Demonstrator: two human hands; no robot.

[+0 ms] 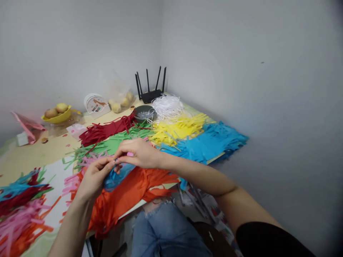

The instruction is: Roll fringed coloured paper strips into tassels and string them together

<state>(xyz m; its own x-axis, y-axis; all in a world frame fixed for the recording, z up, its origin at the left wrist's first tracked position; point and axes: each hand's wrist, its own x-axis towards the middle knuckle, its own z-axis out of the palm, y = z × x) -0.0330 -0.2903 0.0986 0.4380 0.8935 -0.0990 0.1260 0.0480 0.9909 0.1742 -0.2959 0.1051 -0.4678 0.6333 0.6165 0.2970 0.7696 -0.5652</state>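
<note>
Both hands meet over the table's near edge, fingertips pinched together on a piece of blue tissue paper (114, 181). My left hand (98, 172) grips it from the left, thumb and fingers closed. From the right, my right hand (139, 152) reaches across with its fingers closed on the same paper. Part of the paper hangs below the fingers, and the pinched part is hidden. Directly beneath lies fringed orange tissue paper (128, 194). Just beyond the hands are fringed green paper (114, 144) and some pink strips (93, 159).
Fringed red (108, 130), yellow (177, 128) and blue paper (206, 142) cover the table. White strips (167, 106) lie by a dark bowl (144, 116) and a black router (151, 95). Mixed tassels (24, 210) lie left. A yellow fruit bowl (57, 117) stands behind.
</note>
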